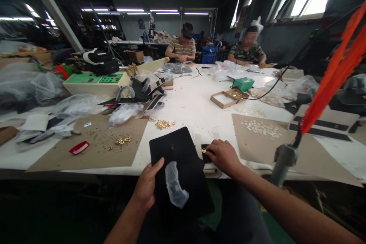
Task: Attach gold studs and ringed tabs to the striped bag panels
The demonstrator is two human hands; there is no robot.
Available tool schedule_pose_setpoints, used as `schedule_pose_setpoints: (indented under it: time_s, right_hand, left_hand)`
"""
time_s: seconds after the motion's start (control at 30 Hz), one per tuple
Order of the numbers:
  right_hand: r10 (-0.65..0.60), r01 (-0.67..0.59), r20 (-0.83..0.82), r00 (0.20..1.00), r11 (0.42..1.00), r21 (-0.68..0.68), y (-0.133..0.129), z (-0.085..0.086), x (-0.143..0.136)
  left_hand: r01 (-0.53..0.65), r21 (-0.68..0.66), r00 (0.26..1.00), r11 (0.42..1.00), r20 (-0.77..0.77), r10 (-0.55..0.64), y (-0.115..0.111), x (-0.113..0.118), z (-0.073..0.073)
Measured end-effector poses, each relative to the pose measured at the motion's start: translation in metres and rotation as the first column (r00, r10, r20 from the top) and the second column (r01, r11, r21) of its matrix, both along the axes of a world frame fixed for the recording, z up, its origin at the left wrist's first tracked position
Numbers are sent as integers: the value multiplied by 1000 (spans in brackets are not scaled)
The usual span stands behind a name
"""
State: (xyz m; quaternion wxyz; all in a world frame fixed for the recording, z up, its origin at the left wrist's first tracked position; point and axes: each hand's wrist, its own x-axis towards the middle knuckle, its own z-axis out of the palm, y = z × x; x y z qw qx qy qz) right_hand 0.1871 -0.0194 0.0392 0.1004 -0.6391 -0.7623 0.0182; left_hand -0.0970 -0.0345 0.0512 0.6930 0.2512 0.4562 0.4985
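My left hand [147,185] grips the left edge of a flat black bag panel [185,148], thumb on top and fingers underneath. The panel is tilted over my lap, its upper part at the table edge. A strip of clear plastic film [175,187] lies on its face, below a small dark fitting [172,147]. To the right, my right hand [224,156] is closed at a small black piece with a gold ring-shaped fitting [204,151] by the table's front edge. The fingertips hide part of this piece.
Gold hardware [164,124] lies in a pile behind the panel, with more gold rings [122,141] on brown paper. Small pale discs [260,127] lie at right. An orange-tufted post [283,164] stands beside my right forearm. Two people [183,45] sit across the table.
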Motion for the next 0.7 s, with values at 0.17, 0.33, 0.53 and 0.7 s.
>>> schedule_pose_setpoints:
  time_s: [0.17, 0.33, 0.53, 0.7]
  right_hand:
    - [33, -33, 0, 999, 999, -20, -1, 1, -4]
    - [19, -22, -55, 998, 999, -50, 5, 8, -5]
    - [20, -24, -210, 978, 1000, -17, -8, 0, 11]
    - [31, 147, -694, 719, 970, 195, -53, 4, 12]
  left_hand:
    - [-7, -22, 1000, 1000, -12, 7, -18, 2, 10]
    - [38, -25, 999, 999, -14, -38, -24, 9, 17]
    - [35, -32, 999, 999, -28, -36, -33, 9, 21]
    - [-3, 16, 967, 1000, -255, 7, -57, -1, 13]
